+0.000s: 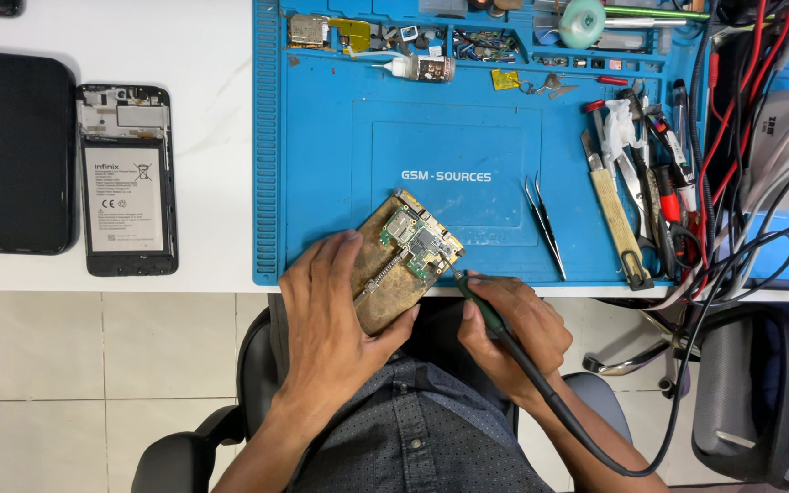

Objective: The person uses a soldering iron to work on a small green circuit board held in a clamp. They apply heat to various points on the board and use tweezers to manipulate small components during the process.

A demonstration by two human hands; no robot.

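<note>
Green soldering iron (pixel 486 315) in closed right hand (pixel 509 333)

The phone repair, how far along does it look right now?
Done: the phone lies opened, battery exposed, its back cover beside it. In hand: the left hand steadies the board in its holder while the right hand puts the soldering iron to it. Left: refitting board and cover.

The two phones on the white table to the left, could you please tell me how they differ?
The left phone shows one plain, unbroken black surface; the right phone lies opened, its white-labelled battery and inner frame bare. The left phone looks wider and taller than the right phone. Both lie flat, upright, side by side on the white table, away from either hand.
</note>
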